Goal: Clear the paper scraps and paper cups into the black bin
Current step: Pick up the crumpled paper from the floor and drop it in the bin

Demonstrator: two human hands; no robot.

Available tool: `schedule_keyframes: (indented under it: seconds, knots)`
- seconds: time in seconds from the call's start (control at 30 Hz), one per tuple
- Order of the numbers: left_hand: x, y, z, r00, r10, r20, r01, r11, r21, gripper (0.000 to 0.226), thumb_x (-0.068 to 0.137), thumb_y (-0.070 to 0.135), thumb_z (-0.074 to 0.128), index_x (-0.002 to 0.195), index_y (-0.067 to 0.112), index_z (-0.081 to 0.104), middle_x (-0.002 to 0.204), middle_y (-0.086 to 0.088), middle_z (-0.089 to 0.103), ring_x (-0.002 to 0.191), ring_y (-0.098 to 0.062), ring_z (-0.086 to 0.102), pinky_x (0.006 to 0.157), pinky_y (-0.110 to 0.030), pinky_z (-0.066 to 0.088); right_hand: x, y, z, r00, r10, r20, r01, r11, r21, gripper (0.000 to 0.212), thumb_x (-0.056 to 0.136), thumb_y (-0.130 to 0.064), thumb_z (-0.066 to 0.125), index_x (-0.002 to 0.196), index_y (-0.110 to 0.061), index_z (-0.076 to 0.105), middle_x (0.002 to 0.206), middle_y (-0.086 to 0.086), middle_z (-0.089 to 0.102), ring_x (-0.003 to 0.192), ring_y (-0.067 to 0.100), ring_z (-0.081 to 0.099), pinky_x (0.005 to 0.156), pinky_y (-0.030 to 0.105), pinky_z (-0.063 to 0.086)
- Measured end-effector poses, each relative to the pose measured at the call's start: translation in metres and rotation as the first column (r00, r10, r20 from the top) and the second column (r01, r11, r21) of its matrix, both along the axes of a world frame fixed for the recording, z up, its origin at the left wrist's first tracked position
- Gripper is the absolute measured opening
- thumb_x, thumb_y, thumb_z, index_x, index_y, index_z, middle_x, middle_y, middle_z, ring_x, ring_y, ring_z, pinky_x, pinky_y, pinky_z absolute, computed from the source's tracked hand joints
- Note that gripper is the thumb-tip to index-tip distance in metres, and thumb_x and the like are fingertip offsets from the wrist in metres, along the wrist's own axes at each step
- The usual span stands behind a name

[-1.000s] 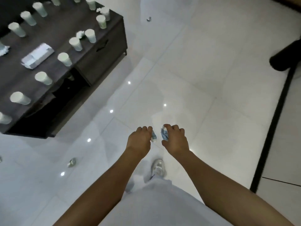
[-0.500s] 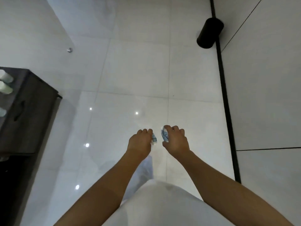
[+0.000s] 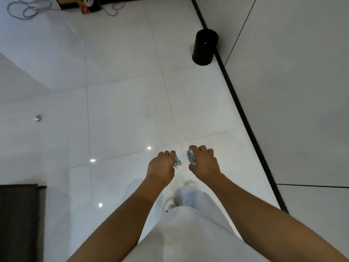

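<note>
Crumpled paper scraps in curled hands

1. Bin: stood on the floor far ahead and to the right, just beside the wall strip.
2. Left hand and right hand: held side by side above the floor, apart, well short of the bin.
3. Paper scrap: held in the left hand.
4. Second paper scrap: held in the right hand.
5. Cables: laid on the floor at far left.
6. Table corner: at near left.
</note>
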State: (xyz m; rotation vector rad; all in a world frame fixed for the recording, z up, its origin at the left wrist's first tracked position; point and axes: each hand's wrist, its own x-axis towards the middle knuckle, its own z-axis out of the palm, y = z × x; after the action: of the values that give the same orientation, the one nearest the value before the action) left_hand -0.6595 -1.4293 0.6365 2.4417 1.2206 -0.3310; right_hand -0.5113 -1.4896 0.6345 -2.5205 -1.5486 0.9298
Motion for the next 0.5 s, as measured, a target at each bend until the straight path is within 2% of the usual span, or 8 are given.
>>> schedule_keyframes:
  seconds: [0.2,0.37,0.5]
  knots:
    - [0.086,0.109,-0.008,0.999,-0.034,-0.006,0.034,0.999,0.001,0.037,0.088,0.012,0.052,0.124,0.017,0.044,0.114,-0.002,0.056,0.102,-0.02,0.053,0.071,-0.028,0.045,0.09,0.087,-0.02,0.999,-0.048,-0.011,0.047,0.997,-0.058,0.056,0.085,-0.022,0.061,0.136,-0.026,0.039,0.128,0.005,0.044,0.116,0.028,0.04,0.089,0.036,0.043]
    - [0.172,0.203,-0.009,0.999,0.003,-0.045,-0.005,1.0,-0.029,0.036,0.09,0.015,0.051,0.125,0.017,0.043,0.118,-0.003,0.055,0.108,-0.021,0.052,0.078,-0.03,0.045,0.179,0.18,-0.023,0.996,-0.082,-0.035,0.081,0.996,-0.03,0.054,0.084,-0.02,0.062,0.133,-0.026,0.041,0.125,0.005,0.045,0.113,0.028,0.04,0.086,0.035,0.041]
    - [0.236,0.265,0.002,1.0,0.001,-0.024,-0.002,1.0,-0.028,0.034,0.091,0.015,0.049,0.125,0.017,0.043,0.118,-0.002,0.055,0.109,-0.021,0.051,0.073,-0.029,0.041,0.243,0.243,-0.011,0.994,-0.1,-0.04,0.099,0.995,-0.017,0.056,0.084,-0.018,0.061,0.135,-0.027,0.04,0.126,0.005,0.044,0.114,0.028,0.039,0.086,0.035,0.041]
